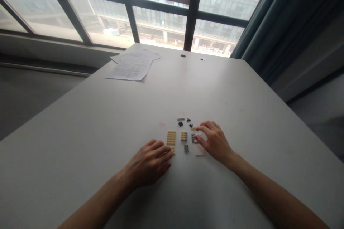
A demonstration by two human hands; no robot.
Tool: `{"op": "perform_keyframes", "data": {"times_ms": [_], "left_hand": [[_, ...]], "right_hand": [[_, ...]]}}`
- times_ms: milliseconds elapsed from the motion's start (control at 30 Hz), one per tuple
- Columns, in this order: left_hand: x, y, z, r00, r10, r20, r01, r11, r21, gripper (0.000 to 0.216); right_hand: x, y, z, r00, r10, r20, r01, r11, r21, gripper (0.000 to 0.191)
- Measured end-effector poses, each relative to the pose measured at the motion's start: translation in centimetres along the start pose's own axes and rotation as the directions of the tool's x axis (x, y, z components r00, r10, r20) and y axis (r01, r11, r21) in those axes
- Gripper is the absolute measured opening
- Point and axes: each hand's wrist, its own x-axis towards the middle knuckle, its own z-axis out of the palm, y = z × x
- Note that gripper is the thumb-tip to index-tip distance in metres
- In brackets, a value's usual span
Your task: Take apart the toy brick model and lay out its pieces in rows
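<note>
Small building bricks lie on a white table [94,121] in front of me. A tan studded plate [171,137] and a smaller tan plate [184,136] sit side by side, with a small grey brick [186,148] below them. Tiny dark pieces [180,123] lie just beyond. My left hand [150,162] rests flat on the table, fingers stretched out, its fingertips at a small tan piece [172,149]. My right hand [213,141] lies palm down with fingers curled over a grey brick [193,137] and touching a tiny tan piece [192,128]. A white plate [199,151] peeks out under it.
Printed paper sheets [131,66] lie at the table's far left corner. Two small round holes [183,55] are near the far edge. A large window [161,7] is behind the table and a dark curtain [282,25] hangs at the right.
</note>
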Motion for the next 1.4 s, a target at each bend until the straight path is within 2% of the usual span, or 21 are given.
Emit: {"op": "perform_keyframes", "data": {"times_ms": [133, 267, 500, 733, 833, 900, 967, 1000, 1100, 1167, 1233, 1300, 1400], "left_hand": [[0.1, 0.0, 0.1, 1.000, 0.004, -0.019, -0.004, 1.000, 0.013, 0.023], [-0.1, -0.1, 0.1, 0.999, 0.007, -0.045, -0.006, 1.000, 0.014, 0.024], [-0.3, -0.3, 0.1, 0.991, -0.010, -0.133, 0.015, 0.999, 0.036, 0.020], [-0.2, -0.2, -0.1, 0.989, -0.018, -0.150, 0.025, 0.999, 0.041, 0.018], [-0.2, -0.2, 0.0, 0.984, -0.019, -0.177, 0.026, 0.999, 0.033, 0.018], [-0.1, 0.0, 0.1, 0.976, -0.031, -0.213, 0.034, 0.999, 0.010, 0.021], [0.2, 0.4, 0.1, 0.960, -0.054, -0.276, 0.051, 0.999, -0.020, 0.026], [0.3, 0.7, 0.1, 0.947, -0.069, -0.314, 0.061, 0.998, -0.034, 0.028], [0.8, 1.6, 0.0, 0.904, -0.113, -0.412, 0.093, 0.993, -0.067, 0.032], [1.1, 2.1, -0.1, 0.884, -0.140, -0.446, 0.110, 0.990, -0.091, 0.035], [1.2, 2.4, -0.2, 0.880, -0.158, -0.447, 0.118, 0.986, -0.118, 0.036], [1.2, 2.5, -0.3, 0.884, -0.172, -0.435, 0.122, 0.983, -0.140, 0.036], [1.2, 2.4, -0.4, 0.883, -0.178, -0.434, 0.121, 0.980, -0.156, 0.032]], "right_hand": [[0.4, 1.9, -0.5, 0.998, 0.061, -0.027, -0.062, 0.998, -0.030, 0.015], [1.3, 2.4, -0.3, 0.998, 0.067, -0.006, -0.067, 0.997, -0.040, 0.013], [3.7, 2.0, 0.5, 0.983, 0.013, 0.184, -0.004, 0.999, -0.050, 0.008], [4.0, 2.2, 1.0, 0.982, -0.036, 0.186, 0.050, 0.996, -0.074, 0.008], [3.4, 1.8, 0.6, 0.987, -0.027, 0.155, 0.026, 1.000, 0.006, 0.009], [2.9, 1.0, 0.0, 0.990, 0.006, 0.142, -0.029, 0.986, 0.162, 0.009], [2.3, -0.3, -0.6, 0.980, 0.068, 0.188, -0.137, 0.913, 0.385, 0.008], [2.0, -1.1, -0.8, 0.966, 0.092, 0.241, -0.204, 0.843, 0.498, 0.008], [1.2, -3.3, -0.9, 0.908, 0.080, 0.411, -0.380, 0.566, 0.732, 0.012], [0.9, -4.6, -0.6, 0.881, 0.031, 0.472, -0.442, 0.406, 0.800, 0.016], [0.8, -5.5, -0.2, 0.863, -0.003, 0.506, -0.484, 0.290, 0.826, 0.019], [0.7, -6.0, 0.1, 0.845, -0.009, 0.534, -0.520, 0.215, 0.827, 0.023], [0.6, -6.2, 0.4, 0.832, 0.026, 0.554, -0.549, 0.170, 0.818, 0.025]]}}
